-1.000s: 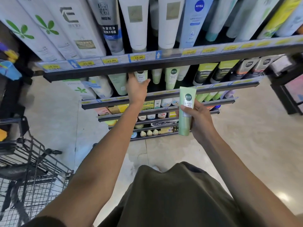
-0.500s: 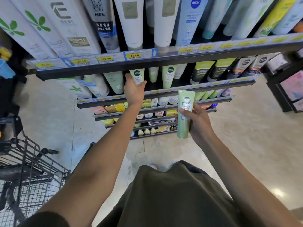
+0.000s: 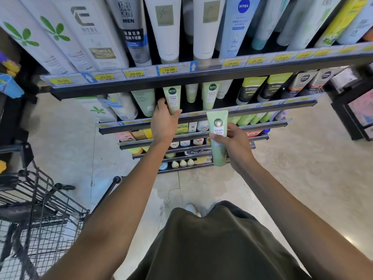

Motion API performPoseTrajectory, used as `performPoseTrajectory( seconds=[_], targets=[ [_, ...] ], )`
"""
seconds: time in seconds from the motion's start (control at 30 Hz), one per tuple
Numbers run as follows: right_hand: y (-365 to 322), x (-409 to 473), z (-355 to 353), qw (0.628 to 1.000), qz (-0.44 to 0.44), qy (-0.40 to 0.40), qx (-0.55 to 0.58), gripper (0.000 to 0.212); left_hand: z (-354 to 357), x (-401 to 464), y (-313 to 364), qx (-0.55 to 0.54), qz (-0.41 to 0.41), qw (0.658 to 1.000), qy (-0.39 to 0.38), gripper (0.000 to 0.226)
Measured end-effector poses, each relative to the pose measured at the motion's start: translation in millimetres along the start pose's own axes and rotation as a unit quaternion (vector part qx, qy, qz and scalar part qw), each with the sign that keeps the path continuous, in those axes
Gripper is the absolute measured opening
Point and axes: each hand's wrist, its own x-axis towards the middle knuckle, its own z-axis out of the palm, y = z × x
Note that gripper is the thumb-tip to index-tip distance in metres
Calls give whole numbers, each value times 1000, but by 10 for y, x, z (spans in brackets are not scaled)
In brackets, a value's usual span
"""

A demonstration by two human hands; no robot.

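Nearest me, on the left, sits the wire cart (image 3: 40,217). Further out, my right hand (image 3: 237,145) holds a pale green tube (image 3: 219,142) upright before the shelves, fingers wrapped round its middle. Farther, my left hand (image 3: 164,123) curls round the lower part of a second green tube (image 3: 172,99) standing on the shelf (image 3: 131,126). Both look light, soft-walled and slick; I'd grip low, without squeezing.
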Motion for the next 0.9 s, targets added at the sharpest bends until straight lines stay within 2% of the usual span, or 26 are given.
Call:
performPoseTrajectory(
  seconds=[0.1, 0.23, 0.33, 0.63, 0.73, 0.9],
  targets=[
    [-90, 83, 120, 999, -13, 8, -43, 42, -77, -58, -164, 115, 58, 991, -23, 49],
    [-174, 219, 297, 991, -54, 15, -118, 43, -93, -5, -385, 193, 145, 968, -61, 37],
    [-249, 322, 432, 981, -91, 33, -170, 37, -66, 27, -473, 199, 175, 962, -67, 37],
    [-523, 658, 686, 968, -158, 68, -184, 34, -14, 35, -583, 183, 176, 965, -62, 43],
    [-577, 751, 743, 964, -166, 73, -193, 31, -22, 45, -605, 178, 174, 966, -68, 43],
    [-562, 901, 830, 957, -144, 86, -235, 40, -32, 64, -587, 167, 165, 969, -75, 43]
  ],
)
